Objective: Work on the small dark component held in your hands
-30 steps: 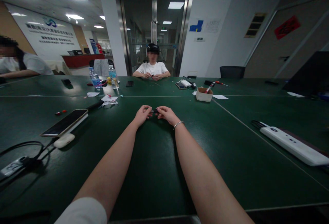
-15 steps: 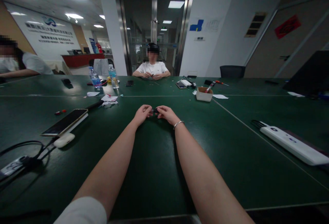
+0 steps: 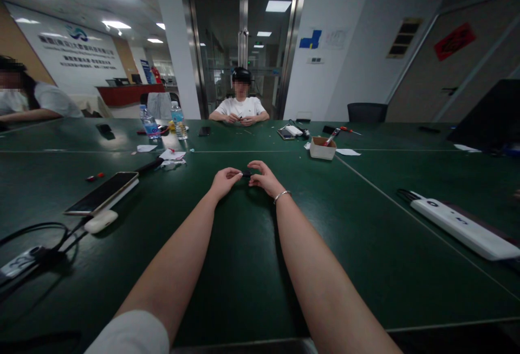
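Observation:
Both my arms reach forward over a dark green table (image 3: 252, 267). My left hand (image 3: 225, 180) and my right hand (image 3: 264, 178) meet at the table's middle, fingertips pinching a small dark object (image 3: 246, 173) between them. The object is too small to name. A thin bracelet (image 3: 281, 196) circles my right wrist. My right index finger is lifted slightly above the object.
A phone (image 3: 101, 193), a white case (image 3: 101, 221) and black cables (image 3: 36, 246) lie at left. A white power strip (image 3: 463, 228) lies at right. Further off are a small box (image 3: 323, 148), paper scraps (image 3: 173, 156) and bottles (image 3: 179, 121). A person (image 3: 240, 106) sits opposite, another person (image 3: 28, 102) at far left.
My hands rose very slightly and my right fingers opened a little over the small object. Nothing else moved.

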`<action>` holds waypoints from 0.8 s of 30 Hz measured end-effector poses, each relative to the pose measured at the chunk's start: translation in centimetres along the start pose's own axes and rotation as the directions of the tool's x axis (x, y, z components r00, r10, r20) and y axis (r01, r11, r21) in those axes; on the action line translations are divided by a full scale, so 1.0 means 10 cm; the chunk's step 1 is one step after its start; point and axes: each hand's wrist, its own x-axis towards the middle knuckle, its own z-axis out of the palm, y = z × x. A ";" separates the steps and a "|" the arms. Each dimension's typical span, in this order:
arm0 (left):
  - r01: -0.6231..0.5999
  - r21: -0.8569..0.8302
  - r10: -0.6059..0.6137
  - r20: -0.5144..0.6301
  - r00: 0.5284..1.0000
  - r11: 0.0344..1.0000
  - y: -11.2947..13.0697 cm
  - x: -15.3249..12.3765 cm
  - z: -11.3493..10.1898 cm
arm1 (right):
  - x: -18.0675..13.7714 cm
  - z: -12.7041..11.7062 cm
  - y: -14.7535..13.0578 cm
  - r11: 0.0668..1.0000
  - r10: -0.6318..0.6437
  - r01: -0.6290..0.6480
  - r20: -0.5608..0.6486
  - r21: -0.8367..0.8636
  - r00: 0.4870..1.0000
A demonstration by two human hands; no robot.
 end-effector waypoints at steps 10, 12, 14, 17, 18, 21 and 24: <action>-0.002 -0.023 0.002 -0.009 1.000 1.000 -0.02 0.02 0.00 | 0.02 0.01 -0.03 0.999 0.010 -0.009 0.025 -0.041 1.000; 0.000 -0.027 -0.001 -0.013 1.000 1.000 -0.01 0.01 0.00 | 0.01 0.01 -0.03 0.999 0.038 -0.038 0.009 -0.028 0.999; -0.001 -0.030 0.000 -0.007 1.000 1.000 0.01 0.00 0.01 | 0.02 0.01 -0.03 0.991 0.099 -0.098 -0.001 -0.090 0.995; -0.011 -0.031 0.010 -0.007 1.000 0.999 0.03 -0.01 0.01 | 0.02 0.02 -0.03 0.990 0.057 -0.054 0.016 -0.131 0.998; -0.012 -0.031 0.012 -0.011 1.000 0.999 0.03 -0.01 0.01 | 0.02 0.02 -0.04 0.995 0.024 -0.021 0.024 -0.095 0.999; -0.017 -0.036 0.016 -0.017 1.000 0.999 0.02 0.00 0.01 | 0.02 0.01 -0.04 0.999 0.038 -0.039 -0.009 -0.032 0.999; -0.024 -0.033 0.024 -0.008 1.000 0.999 0.00 0.01 0.00 | 0.03 0.01 -0.03 0.986 0.096 -0.098 -0.017 -0.134 0.995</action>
